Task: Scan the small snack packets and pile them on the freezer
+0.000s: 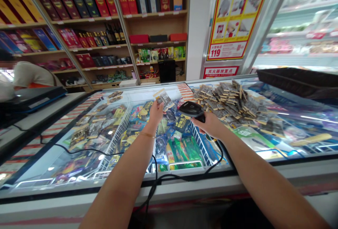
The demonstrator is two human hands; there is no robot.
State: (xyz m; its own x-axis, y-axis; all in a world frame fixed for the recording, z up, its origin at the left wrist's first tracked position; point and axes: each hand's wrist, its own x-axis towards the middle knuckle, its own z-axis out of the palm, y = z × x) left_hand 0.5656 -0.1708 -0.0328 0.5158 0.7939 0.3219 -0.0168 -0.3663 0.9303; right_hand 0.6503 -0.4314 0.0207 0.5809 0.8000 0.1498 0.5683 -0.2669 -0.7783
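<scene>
Between the thumb and fingers of my left hand is a small snack packet with a pale top edge and a clear front, raised above the freezer's glass top. My right hand is wrapped round the handle of a black barcode scanner, its head pointing left toward the packet. From the scanner a black cable loops down and runs left across the glass. To the right of the scanner lies a large heap of similar packets on the glass.
Beneath the glass, white wire baskets hold frozen goods. More packets lie on the left side. At right are a dark tray and a green-white booklet. Another person stands far left by a counter. Shelves line the back.
</scene>
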